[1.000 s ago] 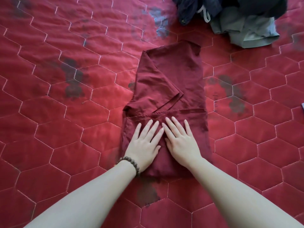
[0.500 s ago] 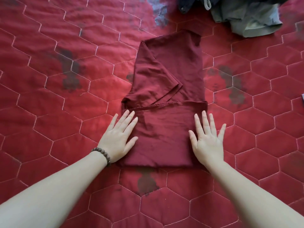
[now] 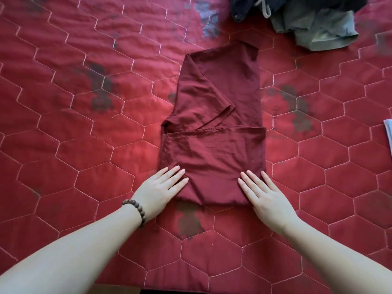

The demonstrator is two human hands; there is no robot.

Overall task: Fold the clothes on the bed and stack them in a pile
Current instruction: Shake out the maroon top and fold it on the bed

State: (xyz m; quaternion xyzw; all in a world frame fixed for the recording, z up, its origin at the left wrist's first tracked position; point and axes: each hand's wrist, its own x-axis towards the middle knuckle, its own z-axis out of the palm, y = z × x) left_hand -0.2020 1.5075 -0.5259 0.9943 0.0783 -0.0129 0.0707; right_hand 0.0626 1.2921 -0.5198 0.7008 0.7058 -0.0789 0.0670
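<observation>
Both hands, left (image 3: 158, 193) and right (image 3: 264, 195), lay flat with fingers straight on the smooth, rectangular maroon shirt (image 3: 214, 128), atop the hex-quilted bed (image 3: 74, 145).

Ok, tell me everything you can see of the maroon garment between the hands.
The maroon garment is thin, slightly creased woven-looking cloth, folded into a long narrow rectangle lying flat on the red quilted bedspread. A sleeve is tucked diagonally across its middle, and the near part is folded up, its stitched hem running crosswise. The left hand and right hand lie flat on its two near corners, fingers straight.
</observation>
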